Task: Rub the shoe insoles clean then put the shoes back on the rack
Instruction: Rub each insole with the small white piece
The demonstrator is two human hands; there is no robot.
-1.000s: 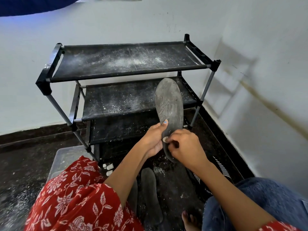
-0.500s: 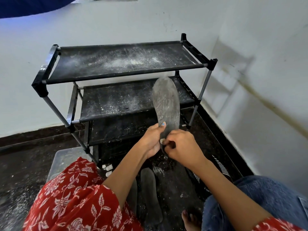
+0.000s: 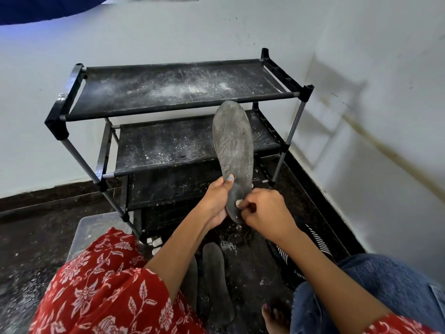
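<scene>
Centre frame, before the dusty rack (image 3: 168, 92), the left hand (image 3: 216, 201) grips a thin, light, bendable-looking insole (image 3: 233, 150) upright by its heel; the right hand (image 3: 265, 210) pinches a small white eraser-like piece (image 3: 238, 202) against it.

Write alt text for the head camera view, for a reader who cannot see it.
A person's left hand holds a worn grey insole upright while the right hand presses a small white eraser-like piece against its heel end. Behind stands a dusty black shoe rack; another insole lies on the dark floor below.
</scene>
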